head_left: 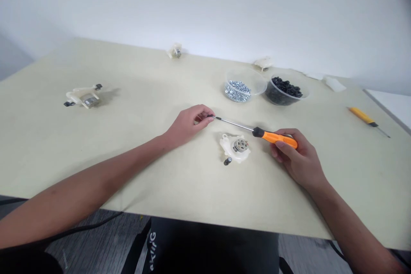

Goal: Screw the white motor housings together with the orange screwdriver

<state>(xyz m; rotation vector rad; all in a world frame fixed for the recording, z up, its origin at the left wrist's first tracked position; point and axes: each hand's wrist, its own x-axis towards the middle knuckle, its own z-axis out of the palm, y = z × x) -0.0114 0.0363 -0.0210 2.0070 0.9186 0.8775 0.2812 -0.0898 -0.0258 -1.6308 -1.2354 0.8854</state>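
Observation:
My right hand [297, 156] is wrapped round the orange and black handle of a screwdriver [276, 138]. The tool's metal shaft points left, its tip meeting the fingertips of my left hand [192, 122]. Between that thumb and forefinger I pinch a small black part [210, 116], mostly covered by the fingers. Just below the shaft, a white plastic housing with a round metal motor [236, 147] lies on the table; a black piece with a silvery top [227, 161] sticks out at its lower left.
Behind my hands stand a clear tub of silvery screws [238, 90] and a tub of black parts [284, 90]. A yellow screwdriver [362, 116] lies at right. Other motor housings sit at left [85, 97] and along the back edge [176, 51].

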